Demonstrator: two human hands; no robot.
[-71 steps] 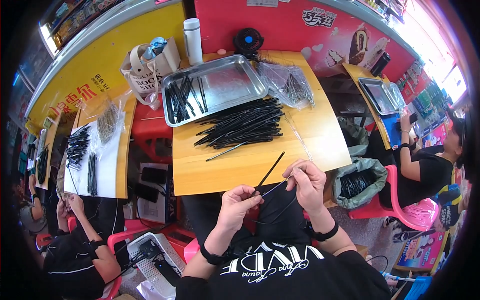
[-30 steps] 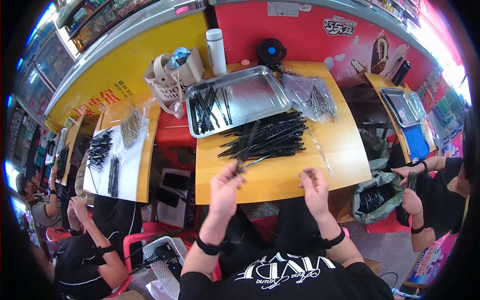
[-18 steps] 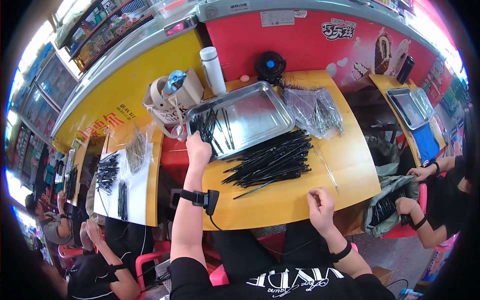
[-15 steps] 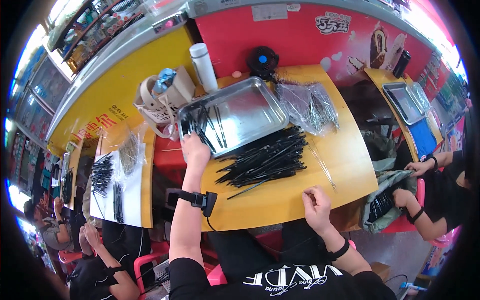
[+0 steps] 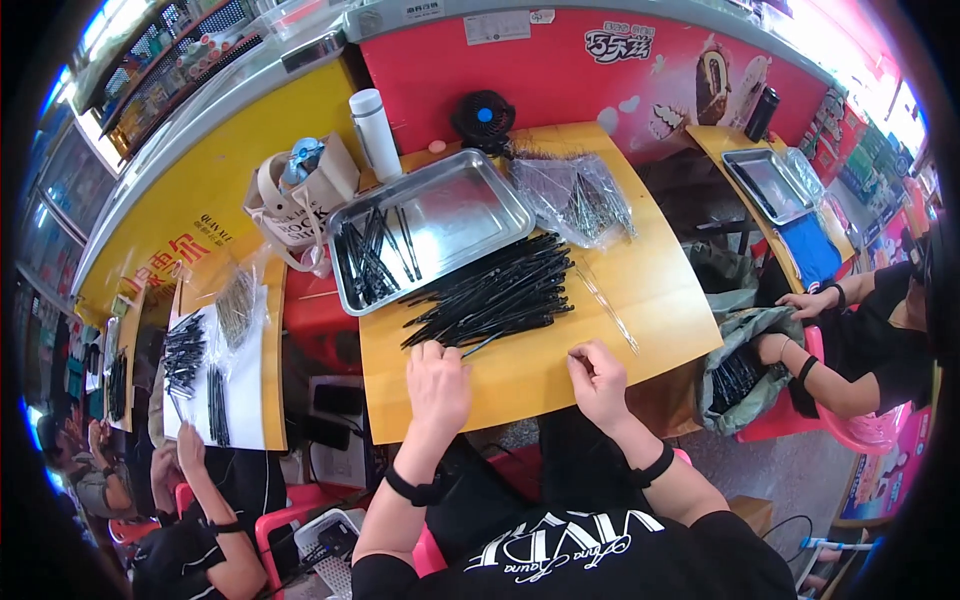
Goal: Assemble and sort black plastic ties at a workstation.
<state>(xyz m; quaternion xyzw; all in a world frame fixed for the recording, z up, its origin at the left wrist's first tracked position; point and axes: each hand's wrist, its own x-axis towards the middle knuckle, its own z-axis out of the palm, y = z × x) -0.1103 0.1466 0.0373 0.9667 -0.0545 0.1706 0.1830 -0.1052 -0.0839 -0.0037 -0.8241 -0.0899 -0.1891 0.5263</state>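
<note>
My left hand (image 5: 438, 388) is at the near left edge of a pile of long, thin black sticks (image 5: 505, 290) on the table. Its fingers are closed at the end of one black stick (image 5: 484, 346) that juts out of the pile. Over the table's front part, my right hand (image 5: 598, 380) is held in a pinch; whatever may be between its fingertips is too small to make out. Behind the pile, a shallow metal tray (image 5: 455, 205) holds several more black sticks (image 5: 366, 262) at its left end. Two thin, pale wires (image 5: 606, 308) lie right of the pile.
A clear plastic bag of thin wires (image 5: 575, 200) lies right of the tray. Behind stand a white bottle (image 5: 376, 136), a tote bag (image 5: 300, 200) and a black fan (image 5: 483, 120). At right, a co-worker reaches into a sack (image 5: 740, 370); others sit at left.
My left hand has left the tray and come back toward me to the pile's near edge. The right hand stays pinched. The whole view has shifted slightly.
</note>
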